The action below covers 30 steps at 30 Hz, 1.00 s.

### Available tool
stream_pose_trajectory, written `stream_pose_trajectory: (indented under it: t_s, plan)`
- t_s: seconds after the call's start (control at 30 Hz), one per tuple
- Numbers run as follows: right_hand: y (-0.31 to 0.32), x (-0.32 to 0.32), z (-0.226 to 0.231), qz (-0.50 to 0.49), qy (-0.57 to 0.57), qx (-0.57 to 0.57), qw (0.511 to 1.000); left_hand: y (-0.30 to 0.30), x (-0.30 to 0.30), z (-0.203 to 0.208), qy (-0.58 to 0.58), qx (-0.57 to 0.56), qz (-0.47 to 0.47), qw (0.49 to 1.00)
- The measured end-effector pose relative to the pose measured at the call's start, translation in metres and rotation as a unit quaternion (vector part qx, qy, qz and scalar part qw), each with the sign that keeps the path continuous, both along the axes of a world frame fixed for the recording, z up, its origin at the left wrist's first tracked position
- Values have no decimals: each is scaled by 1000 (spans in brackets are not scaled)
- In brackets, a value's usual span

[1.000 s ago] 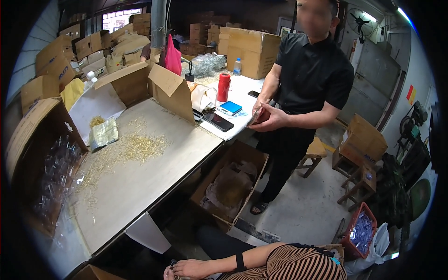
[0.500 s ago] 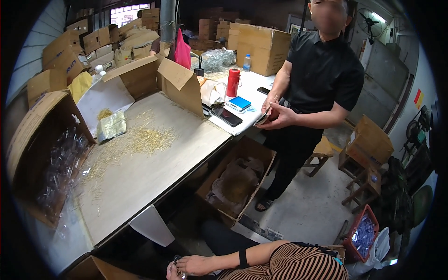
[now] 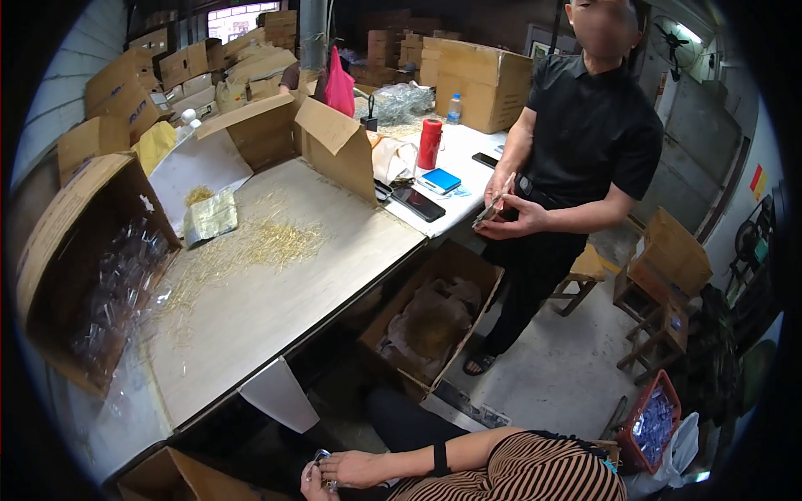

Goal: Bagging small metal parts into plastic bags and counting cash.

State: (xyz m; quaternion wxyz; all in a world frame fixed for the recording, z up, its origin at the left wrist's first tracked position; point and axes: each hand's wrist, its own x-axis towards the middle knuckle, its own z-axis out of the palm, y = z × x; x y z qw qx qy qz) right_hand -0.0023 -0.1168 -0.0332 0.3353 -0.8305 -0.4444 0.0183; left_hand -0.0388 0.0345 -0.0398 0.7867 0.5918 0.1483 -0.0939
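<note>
Coming slightly higher since before, left hand [image 3: 313,485] and right hand [image 3: 357,469] are together clasping one small shiny object [image 3: 322,455]; I am watching lower centre.

Box [image 3: 73,194] w/ plastic pcs [image 3: 129,275] at L end of table [image 3: 317,288]; sticks [image 3: 280,242] mid-table. Past far R end: phone [image 3: 419,204], scale [image 3: 439,180] just behind, flask [image 3: 429,144] behind that. Co-worker [image 3: 589,138] to R, carton [image 3: 403,302] betw. on floor [image 3: 555,359]. L hand [image 3: 312,486] just L of R hand [image 3: 355,469], both nr side of table.

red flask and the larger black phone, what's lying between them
A flat, blue-topped device lies between the red flask and the larger black phone, seen in the head view.
</note>
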Motion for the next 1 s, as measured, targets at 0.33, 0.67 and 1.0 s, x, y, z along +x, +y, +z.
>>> stream_pose_trajectory:
  t_s: [0.33, 0.67, 1.0]
  plan:
    - [-36, 48, 103, -54, -39, 31, 997, 8, 16, -19, 93, -177, 129, 971]
    - [-146, 333, 155, -405, 76, -117, 904, 21, 43, -19, 102, -139, 58, 983]
    - [-85, 261, 140, -304, -154, 32, 940, 37, 64, -34, 130, -160, -31, 978]
